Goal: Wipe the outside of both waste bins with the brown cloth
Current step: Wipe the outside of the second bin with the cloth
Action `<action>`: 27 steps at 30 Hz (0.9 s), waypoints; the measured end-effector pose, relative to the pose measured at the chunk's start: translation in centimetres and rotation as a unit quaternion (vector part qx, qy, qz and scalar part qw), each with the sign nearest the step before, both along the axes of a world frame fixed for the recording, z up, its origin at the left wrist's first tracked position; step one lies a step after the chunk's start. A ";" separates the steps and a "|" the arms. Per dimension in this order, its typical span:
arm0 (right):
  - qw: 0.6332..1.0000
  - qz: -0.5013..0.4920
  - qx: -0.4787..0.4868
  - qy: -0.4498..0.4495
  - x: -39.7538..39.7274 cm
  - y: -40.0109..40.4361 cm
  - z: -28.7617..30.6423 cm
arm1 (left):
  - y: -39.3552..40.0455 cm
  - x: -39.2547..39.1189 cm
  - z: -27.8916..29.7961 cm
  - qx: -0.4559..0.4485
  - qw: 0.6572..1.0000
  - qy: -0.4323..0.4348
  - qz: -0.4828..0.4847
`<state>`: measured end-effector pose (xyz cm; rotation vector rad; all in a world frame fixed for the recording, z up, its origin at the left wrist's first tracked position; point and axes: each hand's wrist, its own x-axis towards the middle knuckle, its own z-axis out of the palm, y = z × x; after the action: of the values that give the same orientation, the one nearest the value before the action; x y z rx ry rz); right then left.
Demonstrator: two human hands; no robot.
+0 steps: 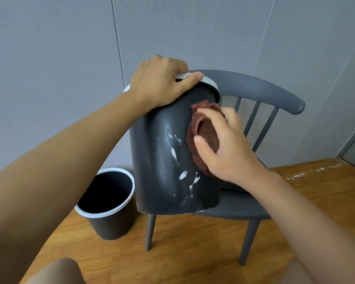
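Note:
A dark grey waste bin with a white rim leans tilted on the grey chair seat, its side facing me and streaked with white smears. My left hand grips its white rim at the top. My right hand presses the bunched brown cloth against the bin's upper right side. A second dark grey waste bin with a white rim stands upright on the floor to the left, open and untouched.
The grey spindle-back chair stands against a grey panelled wall. The wooden floor spreads around it, with white marks at the far right. My knee shows at the bottom left.

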<state>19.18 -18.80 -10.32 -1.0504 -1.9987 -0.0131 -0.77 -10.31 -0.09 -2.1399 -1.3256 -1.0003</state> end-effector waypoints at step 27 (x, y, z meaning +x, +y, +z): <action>0.965 0.113 0.147 -0.184 0.8 -4.7 -4.7 | -0.5 1.0 0.4 -0.015 1.000 0.011 0.013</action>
<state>20.00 -23.52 -15.06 -0.6589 -2.3508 -0.3992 0.27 -10.79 0.28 -2.1453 -1.3621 -0.9490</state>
